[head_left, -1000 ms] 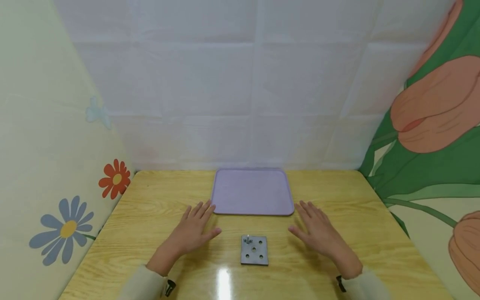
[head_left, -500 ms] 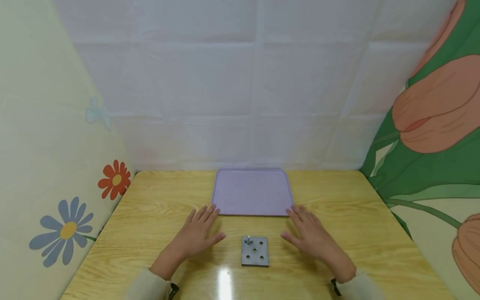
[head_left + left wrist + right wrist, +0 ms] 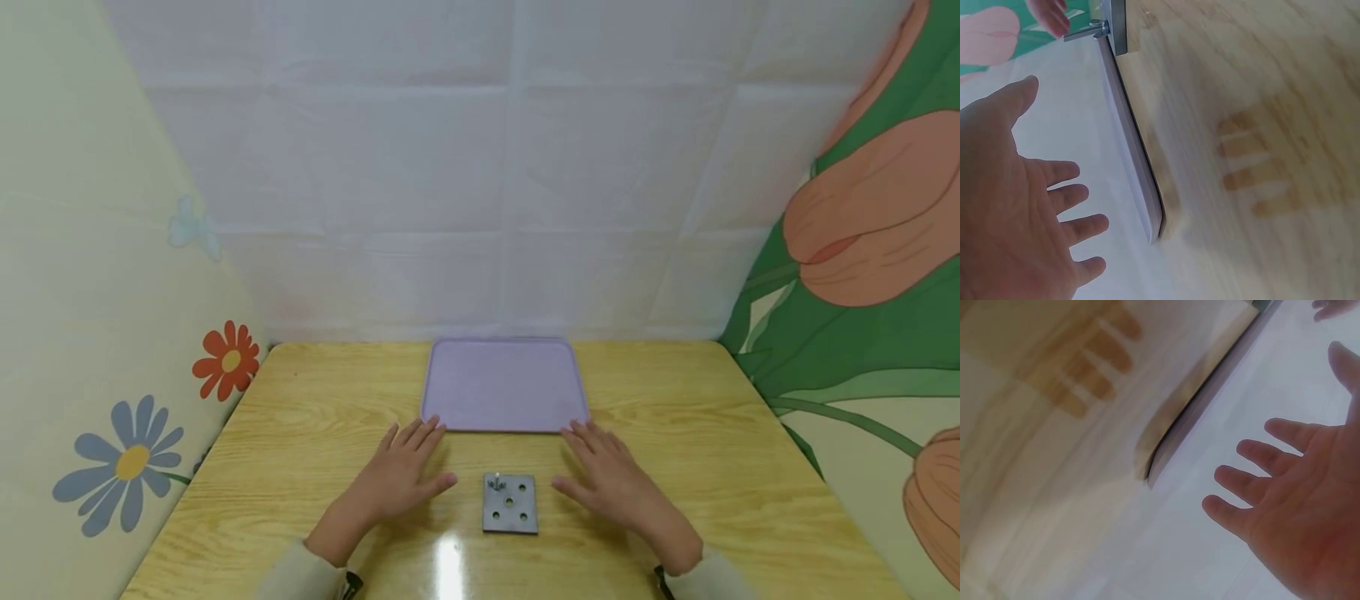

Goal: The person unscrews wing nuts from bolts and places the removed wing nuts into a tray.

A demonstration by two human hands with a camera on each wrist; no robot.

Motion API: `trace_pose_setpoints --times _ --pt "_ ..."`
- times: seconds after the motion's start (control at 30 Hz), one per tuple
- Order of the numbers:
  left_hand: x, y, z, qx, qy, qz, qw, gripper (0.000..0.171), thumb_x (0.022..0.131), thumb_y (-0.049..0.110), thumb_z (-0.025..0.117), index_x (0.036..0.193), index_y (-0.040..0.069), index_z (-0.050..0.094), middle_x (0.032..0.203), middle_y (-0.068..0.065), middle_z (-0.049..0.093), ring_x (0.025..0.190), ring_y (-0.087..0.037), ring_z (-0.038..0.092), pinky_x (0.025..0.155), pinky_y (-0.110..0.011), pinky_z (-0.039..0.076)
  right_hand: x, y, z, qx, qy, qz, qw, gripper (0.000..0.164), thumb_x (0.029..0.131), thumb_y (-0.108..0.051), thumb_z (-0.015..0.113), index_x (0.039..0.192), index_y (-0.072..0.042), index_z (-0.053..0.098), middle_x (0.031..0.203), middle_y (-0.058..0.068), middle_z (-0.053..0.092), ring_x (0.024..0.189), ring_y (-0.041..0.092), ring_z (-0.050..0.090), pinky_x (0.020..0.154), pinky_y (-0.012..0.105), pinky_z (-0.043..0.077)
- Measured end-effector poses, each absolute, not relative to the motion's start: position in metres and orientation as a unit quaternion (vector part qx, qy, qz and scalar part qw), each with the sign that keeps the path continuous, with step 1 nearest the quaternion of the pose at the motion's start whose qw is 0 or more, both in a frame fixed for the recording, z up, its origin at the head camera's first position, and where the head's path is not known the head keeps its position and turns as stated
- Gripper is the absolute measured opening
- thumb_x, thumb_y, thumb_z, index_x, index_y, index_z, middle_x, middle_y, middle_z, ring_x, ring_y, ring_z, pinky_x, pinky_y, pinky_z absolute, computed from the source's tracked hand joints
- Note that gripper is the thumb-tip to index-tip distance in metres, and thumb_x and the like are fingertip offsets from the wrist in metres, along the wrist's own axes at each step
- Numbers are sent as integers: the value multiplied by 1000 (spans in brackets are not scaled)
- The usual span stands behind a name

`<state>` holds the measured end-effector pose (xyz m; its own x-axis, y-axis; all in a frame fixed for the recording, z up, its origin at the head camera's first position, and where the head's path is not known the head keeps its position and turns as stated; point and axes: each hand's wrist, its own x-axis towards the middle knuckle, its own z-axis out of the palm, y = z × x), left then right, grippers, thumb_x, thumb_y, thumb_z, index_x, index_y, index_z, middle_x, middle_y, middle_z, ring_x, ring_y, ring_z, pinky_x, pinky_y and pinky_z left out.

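Note:
A small square grey metal plate (image 3: 511, 521) with several round holes lies in the middle of the table. In its far left hole stands a bolt with a wing nut (image 3: 497, 483), seen from the side as a wing-nut bolt (image 3: 1088, 31) in the left wrist view. My left hand (image 3: 397, 475) hovers left of the plate, fingers spread and palm down, holding nothing. Opposite it, my right hand (image 3: 618, 479) hovers with spread fingers, also holding nothing. Both hands' fingertips overlap the near corners of a purple tray (image 3: 506, 383) in the head view.
The wood-grain table (image 3: 337, 392) is glossy and mirrors the fingers in both wrist views. Behind it hangs a white cloth (image 3: 480, 183). Flower-patterned cloths stand along both sides, with a blue flower (image 3: 131, 462) at left and pink tulips (image 3: 885, 208) at right.
Both hands have drifted inward, closer to the plate, and slightly toward the near side. The plate and the tray stay where they were.

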<state>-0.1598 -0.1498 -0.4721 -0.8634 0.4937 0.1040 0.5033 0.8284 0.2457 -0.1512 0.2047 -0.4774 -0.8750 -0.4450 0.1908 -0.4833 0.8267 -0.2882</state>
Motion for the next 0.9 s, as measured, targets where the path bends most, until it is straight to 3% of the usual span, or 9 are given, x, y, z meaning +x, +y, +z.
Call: trace_pose_setpoints --times 0.47,0.9 --pt "-153 -143 -472 -276 -951 -139 0 77 98 55 54 153 3 41 160 -16 37 146 -40 35 117 -66 21 -143 192 -480 265 -948 166 53 75 93 -45 68 147 3 47 151 26 45 140 49 38 112 66 30" --pt "-148 -139 -477 -286 -947 -146 -10 79 98 60 50 152 3 42 160 -16 36 146 -41 33 116 -63 25 -139 183 -483 267 -949 165 -7 80 93 -53 64 151 -2 43 157 22 39 146 45 32 116 63 25"
